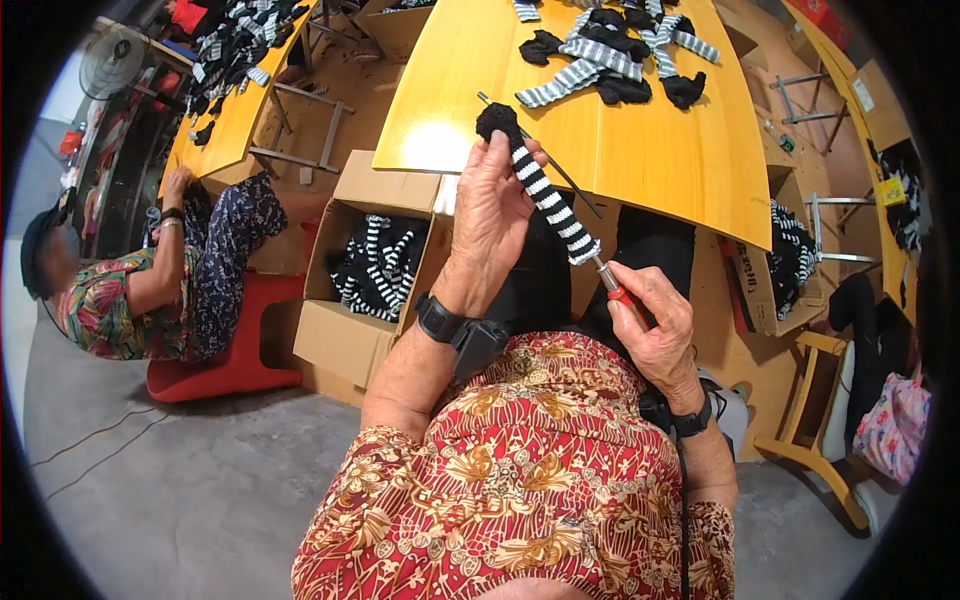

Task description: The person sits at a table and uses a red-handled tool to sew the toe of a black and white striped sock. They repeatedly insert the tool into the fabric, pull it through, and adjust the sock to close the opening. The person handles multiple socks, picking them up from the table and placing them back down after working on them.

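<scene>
A narrow black-and-white striped knitted tube (548, 197), ending in a rounded black part, slants in front of me near the table's edge. My left hand (488, 210) is closed around its upper part, with the thumb just below the black end. Closed on a red-handled tool (618, 295) is my right hand (655, 318). The tool's metal shaft meets the tube's lower end; how far it reaches inside is hidden. Behind the tube runs a thin dark rod (578, 188), sticking out past the table's near edge.
Several grey-and-white striped knitted pieces (605, 60) lie on the yellow table (450, 110). Left of me stands an open cardboard box (330, 325) of striped pieces; another box (760, 290) is at right. A co-worker (150, 270) sits at a second table (215, 150) on the left.
</scene>
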{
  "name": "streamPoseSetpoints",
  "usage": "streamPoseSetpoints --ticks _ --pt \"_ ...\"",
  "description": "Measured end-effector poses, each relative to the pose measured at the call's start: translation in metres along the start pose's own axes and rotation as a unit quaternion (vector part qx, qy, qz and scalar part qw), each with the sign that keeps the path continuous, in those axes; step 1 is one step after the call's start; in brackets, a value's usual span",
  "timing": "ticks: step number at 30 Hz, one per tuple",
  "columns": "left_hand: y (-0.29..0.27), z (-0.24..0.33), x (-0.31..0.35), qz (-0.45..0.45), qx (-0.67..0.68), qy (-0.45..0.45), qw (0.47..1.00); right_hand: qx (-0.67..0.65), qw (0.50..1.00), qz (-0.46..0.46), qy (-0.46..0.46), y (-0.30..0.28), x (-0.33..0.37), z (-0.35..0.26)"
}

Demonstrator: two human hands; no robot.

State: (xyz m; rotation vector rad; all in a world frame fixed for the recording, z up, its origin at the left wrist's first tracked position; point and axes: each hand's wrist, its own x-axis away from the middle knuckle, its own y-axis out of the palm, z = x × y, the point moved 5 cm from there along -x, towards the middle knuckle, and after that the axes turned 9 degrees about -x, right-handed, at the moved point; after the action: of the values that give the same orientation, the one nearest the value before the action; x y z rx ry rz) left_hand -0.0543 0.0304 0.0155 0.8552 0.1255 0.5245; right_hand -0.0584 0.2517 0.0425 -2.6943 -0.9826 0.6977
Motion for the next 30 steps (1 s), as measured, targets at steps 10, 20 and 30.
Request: streamPoseSetpoints --ticks 10,20,30 --pt "0.01 -0.013 0.017 -0.06 -0.175 0.012 0.983 0.023 0.999 0.04 -0.003 0.002 -0.006 -0.009" --pt "0.0 0.002 0.017 -0.077 -0.153 -0.035 0.985 -0.022 0.996 -0.073 0.039 -0.001 -0.011 -0.013" --pt "-0.014 0.046 0.005 -0.117 -0.346 0.022 0.931 0.025 0.993 -0.112 0.011 -0.006 -0.011 -0.026"
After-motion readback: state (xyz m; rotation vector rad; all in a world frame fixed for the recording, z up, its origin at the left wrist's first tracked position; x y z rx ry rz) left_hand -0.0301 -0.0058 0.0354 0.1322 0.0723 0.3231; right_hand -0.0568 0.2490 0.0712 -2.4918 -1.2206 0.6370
